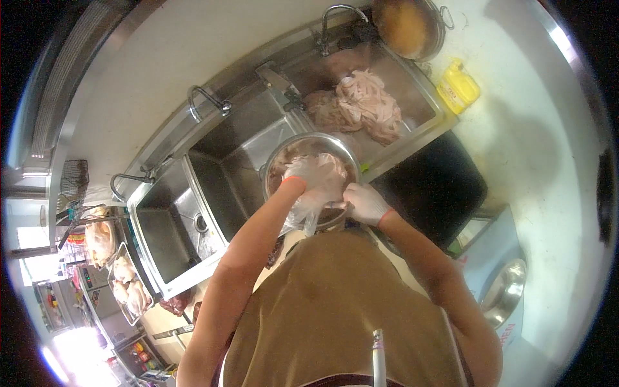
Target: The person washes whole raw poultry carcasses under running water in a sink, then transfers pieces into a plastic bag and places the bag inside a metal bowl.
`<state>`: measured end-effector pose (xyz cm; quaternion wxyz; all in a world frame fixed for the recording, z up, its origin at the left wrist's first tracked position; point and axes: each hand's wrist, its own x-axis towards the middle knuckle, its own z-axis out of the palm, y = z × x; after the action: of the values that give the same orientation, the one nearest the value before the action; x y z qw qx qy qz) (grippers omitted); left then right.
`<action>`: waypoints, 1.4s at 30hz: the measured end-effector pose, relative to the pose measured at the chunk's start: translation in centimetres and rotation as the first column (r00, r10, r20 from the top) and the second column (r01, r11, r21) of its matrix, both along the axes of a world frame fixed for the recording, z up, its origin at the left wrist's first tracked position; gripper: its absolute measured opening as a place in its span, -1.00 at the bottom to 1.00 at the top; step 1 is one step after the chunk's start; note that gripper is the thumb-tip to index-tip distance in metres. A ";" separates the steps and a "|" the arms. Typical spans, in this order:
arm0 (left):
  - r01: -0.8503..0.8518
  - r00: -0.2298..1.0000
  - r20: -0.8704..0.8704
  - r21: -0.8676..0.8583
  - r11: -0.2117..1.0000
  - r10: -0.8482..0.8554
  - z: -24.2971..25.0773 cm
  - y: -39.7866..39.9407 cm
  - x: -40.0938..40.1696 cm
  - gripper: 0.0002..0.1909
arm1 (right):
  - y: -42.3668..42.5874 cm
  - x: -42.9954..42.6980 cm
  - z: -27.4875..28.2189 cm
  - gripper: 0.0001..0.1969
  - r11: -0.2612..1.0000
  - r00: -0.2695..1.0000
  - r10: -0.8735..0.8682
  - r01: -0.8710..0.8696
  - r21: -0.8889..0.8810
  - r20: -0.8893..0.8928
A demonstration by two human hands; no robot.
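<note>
In front of my body a round steel bowl rests over the sink edge, with pale, wet pieces of meat or offal in it. My left hand, in a thin clear glove with an orange band at the wrist, is down inside the bowl. A clear plastic bag hangs at the bowl's near side; whether my left fingers grip it is hidden. My right hand, gloved the same way, has its fingers curled at the bowl's right rim. Beyond the bowl, a heap of pale, strip-like meat or offal lies in the right sink basin.
Left of the bowl are the middle basin and left basin. Faucets line the back. A yellow jug and a large pot stand at the right. Whole poultry lies on a tray at the far left.
</note>
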<state>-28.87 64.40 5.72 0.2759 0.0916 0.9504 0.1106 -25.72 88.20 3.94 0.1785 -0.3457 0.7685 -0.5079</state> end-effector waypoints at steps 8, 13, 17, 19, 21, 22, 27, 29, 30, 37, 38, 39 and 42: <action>0.036 0.976 -0.214 -0.041 0.999 -0.044 0.6 1.7 0.0 -0.58 | 0.4 -0.2 -0.5 -0.70 1.000 0.996 -0.001 0.002 -0.020 0.087; -0.226 0.844 -0.301 0.553 0.802 0.444 7.8 0.4 0.5 -0.69 | 1.3 0.1 -0.1 -0.79 0.951 0.977 0.049 0.019 0.308 -0.209; -0.134 0.715 -0.311 0.818 0.560 0.626 7.1 -1.7 0.7 -0.80 | 1.2 -0.6 -0.9 -0.84 0.940 0.955 0.075 0.029 0.339 -0.288; -0.286 0.706 -0.165 0.823 0.491 0.688 12.0 -1.0 1.0 -0.81 | 1.2 0.0 -1.2 -0.84 0.945 0.948 0.065 0.041 0.324 -0.311; -0.387 0.717 0.186 0.907 0.162 0.672 11.3 -1.9 0.2 -0.78 | 1.3 -0.2 -1.1 -0.83 0.956 0.954 0.078 0.011 0.294 -0.291; -0.378 0.720 0.178 0.911 0.164 0.671 11.1 -2.3 0.3 -0.78 | 1.4 -0.2 -1.4 -0.84 0.958 0.957 0.074 0.010 0.288 -0.279; -0.343 0.708 0.290 0.938 -0.044 0.644 10.6 -3.4 2.1 -0.69 | 1.3 0.5 -1.2 -0.88 0.951 0.960 0.045 0.044 0.307 -0.278; -0.339 0.688 0.270 0.940 -0.031 0.674 9.9 -4.2 1.9 -0.76 | 1.2 0.2 -1.5 -0.87 0.957 0.961 0.049 0.033 0.289 -0.273; -0.335 0.693 0.295 0.940 -0.068 0.658 10.0 -4.1 1.4 -0.78 | 1.3 -0.5 -1.7 -0.87 0.955 0.949 0.061 0.035 0.295 -0.310; -0.515 0.510 0.584 0.795 -0.319 0.632 0.7 -6.5 2.7 -0.76 | 1.7 -0.5 -1.7 -0.87 0.942 0.927 0.124 0.002 0.334 -0.354; -0.633 0.407 0.616 0.722 -0.278 0.674 -1.0 -7.2 2.6 -0.74 | 1.7 -0.4 -1.6 -0.87 0.946 0.934 0.097 0.020 0.322 -0.343; -0.633 0.409 0.615 0.723 -0.276 0.674 -2.1 -7.7 2.5 -0.74 | 1.9 -0.6 -1.4 -0.87 0.947 0.934 0.095 0.023 0.321 -0.345; -0.233 0.897 -0.278 0.363 0.902 0.344 -6.7 -14.5 4.9 -0.64 | 0.1 0.0 0.1 -0.86 0.955 0.926 0.120 -0.009 0.297 -0.357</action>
<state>-23.96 49.92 -0.99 0.0715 0.0088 0.9553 0.2866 -25.73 88.26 3.99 0.0956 -0.4310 0.8424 -0.3089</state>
